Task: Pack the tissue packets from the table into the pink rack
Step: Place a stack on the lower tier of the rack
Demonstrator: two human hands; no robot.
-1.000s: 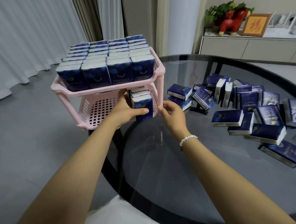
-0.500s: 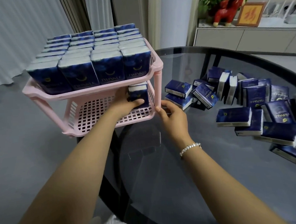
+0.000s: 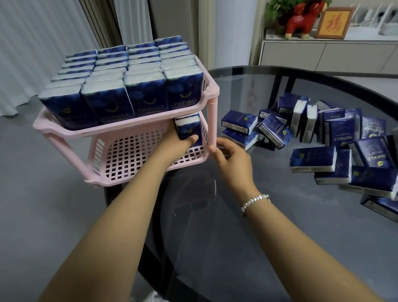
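Note:
The pink rack (image 3: 130,127) has two tiers and stands at the left edge of the glass table (image 3: 257,229). Its top tier is packed with several upright dark blue tissue packets (image 3: 127,85). My left hand (image 3: 176,147) reaches into the lower tier and grips an upright tissue packet (image 3: 189,129) at that tier's right end. My right hand (image 3: 231,158) is at the rack's front right post, fingers curled by the lower rim, with nothing visibly in it. Several loose tissue packets (image 3: 334,141) lie scattered on the table to the right.
A dark rim (image 3: 324,76) runs around the round glass table. Grey floor and white curtains (image 3: 22,57) lie to the left. A sideboard (image 3: 327,52) at the back right carries a red figurine, a plant and a framed picture.
The view shifted slightly. My left hand has stayed on the packet at the lower tier's right end. My right hand has stayed by the rack's front right post.

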